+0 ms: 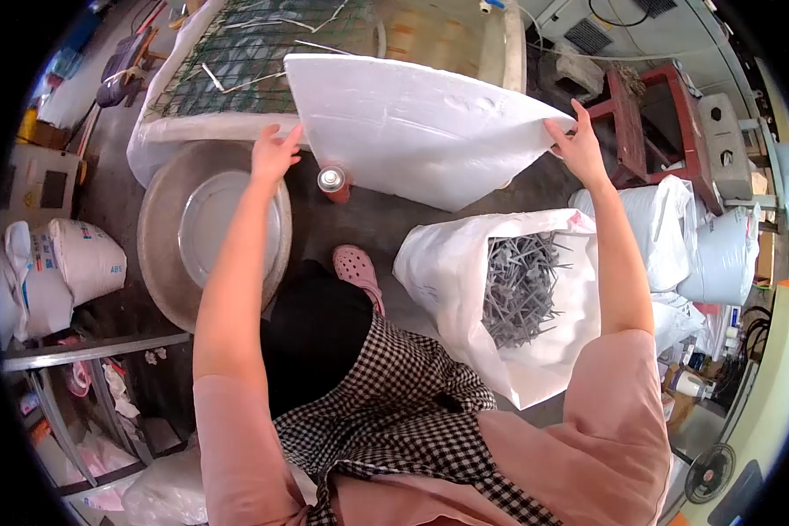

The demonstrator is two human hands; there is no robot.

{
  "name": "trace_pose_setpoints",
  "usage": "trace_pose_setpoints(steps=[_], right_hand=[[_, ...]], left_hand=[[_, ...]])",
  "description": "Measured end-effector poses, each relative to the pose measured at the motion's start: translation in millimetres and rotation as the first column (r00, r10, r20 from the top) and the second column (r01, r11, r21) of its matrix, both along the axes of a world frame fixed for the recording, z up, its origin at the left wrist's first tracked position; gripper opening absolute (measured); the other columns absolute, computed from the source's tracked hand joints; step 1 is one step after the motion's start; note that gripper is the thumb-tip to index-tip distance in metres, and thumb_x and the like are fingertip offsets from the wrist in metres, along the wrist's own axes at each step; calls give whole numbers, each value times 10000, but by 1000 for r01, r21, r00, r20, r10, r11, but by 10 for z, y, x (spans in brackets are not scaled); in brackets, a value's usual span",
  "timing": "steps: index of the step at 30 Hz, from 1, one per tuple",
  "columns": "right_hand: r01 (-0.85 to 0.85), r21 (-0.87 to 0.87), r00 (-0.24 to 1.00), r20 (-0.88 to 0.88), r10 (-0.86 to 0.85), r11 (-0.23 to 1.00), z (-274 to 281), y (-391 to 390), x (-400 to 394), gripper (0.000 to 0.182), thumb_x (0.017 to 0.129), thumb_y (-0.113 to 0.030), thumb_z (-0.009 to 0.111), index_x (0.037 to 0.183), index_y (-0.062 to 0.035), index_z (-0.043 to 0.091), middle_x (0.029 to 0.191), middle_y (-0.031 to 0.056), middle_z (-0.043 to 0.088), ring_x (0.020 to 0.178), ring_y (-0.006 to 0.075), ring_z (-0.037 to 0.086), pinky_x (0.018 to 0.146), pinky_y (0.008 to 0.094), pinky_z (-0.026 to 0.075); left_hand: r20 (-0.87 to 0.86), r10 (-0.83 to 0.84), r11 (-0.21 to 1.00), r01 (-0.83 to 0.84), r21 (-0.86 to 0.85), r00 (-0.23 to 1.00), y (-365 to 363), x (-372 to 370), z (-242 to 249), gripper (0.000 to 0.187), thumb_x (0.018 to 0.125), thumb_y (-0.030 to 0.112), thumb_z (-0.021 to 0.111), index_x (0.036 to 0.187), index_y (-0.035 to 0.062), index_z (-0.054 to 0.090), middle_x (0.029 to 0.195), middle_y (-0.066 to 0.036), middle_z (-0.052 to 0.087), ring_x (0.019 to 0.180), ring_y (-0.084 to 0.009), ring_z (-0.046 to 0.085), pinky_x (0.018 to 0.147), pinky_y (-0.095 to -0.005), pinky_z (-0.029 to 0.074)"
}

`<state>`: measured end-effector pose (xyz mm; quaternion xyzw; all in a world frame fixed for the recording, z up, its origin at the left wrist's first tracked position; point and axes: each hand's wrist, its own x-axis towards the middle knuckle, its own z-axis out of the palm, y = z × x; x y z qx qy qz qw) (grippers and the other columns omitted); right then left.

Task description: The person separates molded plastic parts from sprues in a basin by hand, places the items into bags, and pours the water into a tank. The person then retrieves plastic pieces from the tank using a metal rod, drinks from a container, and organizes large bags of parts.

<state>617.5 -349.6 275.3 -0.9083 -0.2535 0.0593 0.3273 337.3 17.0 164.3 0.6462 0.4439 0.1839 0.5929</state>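
A large white foam board (pixel 412 127) stands tilted in front of me, between both arms. My left hand (pixel 276 158) grips its left edge, fingertips at the rim. At the opposite corner my right hand (pixel 580 151) pinches the board, with the thumb and fingers around the edge. Just below the board's left side a spray can (pixel 332 182) stands upright on the floor, close to my left hand. Beneath my right forearm sits an open white sack (pixel 447 280) full of grey plastic pieces (pixel 522 289).
A wide round metal basin (pixel 153 237) is at my left. Behind the board stands a water tank (pixel 228 127) with green netting (pixel 237 53) over part of it. A red metal frame (pixel 636 131), concrete block (pixel 723 145) and filled sacks (pixel 719 254) line the right. A metal rack (pixel 105 351) is lower left.
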Motion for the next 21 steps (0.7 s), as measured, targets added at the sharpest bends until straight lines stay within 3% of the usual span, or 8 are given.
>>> trace_pose_setpoints(steps=[6, 9, 13, 15, 16, 17, 19, 21], right_hand=[[-62, -123, 990, -135, 45, 991, 211, -214, -63, 988, 698, -437, 716, 1391, -15, 152, 1206, 237, 485, 907, 242, 576, 810, 318, 455], [-126, -105, 975, -199, 103, 987, 306, -292, -177, 1030, 677, -445, 730, 1398, -20, 130, 1236, 230, 463, 945, 255, 563, 827, 332, 447], [-207, -145, 954, -249, 167, 968, 372, -335, -285, 1102, 642, -441, 758, 1404, -23, 81, 1281, 234, 418, 964, 268, 554, 839, 342, 444], [-217, -129, 950, -254, 180, 967, 417, -359, -356, 1107, 643, -416, 766, 1407, -32, 63, 1295, 239, 398, 1013, 290, 542, 863, 343, 438], [-204, -129, 954, -250, 167, 971, 468, -370, -414, 1061, 664, -349, 766, 1410, -51, 73, 1299, 227, 394, 1044, 293, 528, 870, 355, 438], [-190, -129, 957, -247, 154, 973, 501, -390, -453, 1020, 685, -281, 766, 1413, -70, 83, 1303, 214, 389, 1074, 296, 513, 877, 367, 437], [-191, -122, 958, -238, 158, 974, 508, -498, -442, 1039, 669, -316, 770, 1411, -63, 89, 1308, 228, 383, 1111, 317, 489, 899, 363, 425], [-196, -113, 958, -233, 165, 974, 516, -635, -417, 1059, 652, -350, 773, 1410, -56, 95, 1313, 241, 376, 1147, 337, 466, 921, 359, 412]], left_hand=[[-363, -124, 985, 159, 69, 924, -114, -263, 136, 617, 773, 354, 675, 1152, -71, 437, 812, -116, 567, 602, -145, 557, 523, -274, 504], [-552, -319, 894, 437, 93, 770, -463, -228, 351, 555, 795, 349, 648, 1089, -86, 466, 818, -141, 586, 614, -164, 586, 481, -293, 495], [-457, -559, 744, 662, 90, 692, -1179, -237, 761, 560, 811, 353, 625, 1108, -95, 465, 764, -152, 602, 610, -178, 599, 479, -294, 481], [-503, -546, 743, 665, 78, 670, -1413, -257, 855, 495, 777, 391, 634, 916, -79, 561, 870, -231, 615, 875, -357, 593, 756, -394, 462], [-468, -541, 729, 667, 154, 699, -1470, -296, 763, 497, 777, 402, 629, 879, -80, 567, 848, -237, 610, 860, -365, 591, 741, -398, 463], [-469, -538, 729, 666, 158, 700, -1488, -303, 809, 497, 777, 402, 629, 879, -80, 567, 848, -237, 610, 860, -365, 591, 741, -398, 463], [-556, -612, 656, 754, 40, 562, -1507, -331, 898, 552, 811, 341, 626, 1104, -104, 480, 772, -168, 612, 577, -186, 600, 483, -293, 477], [-598, -590, 654, 755, 42, 543, -1535, -390, 950, 542, 817, 343, 619, 1094, -105, 491, 786, -170, 617, 593, -180, 606, 488, -293, 485]])
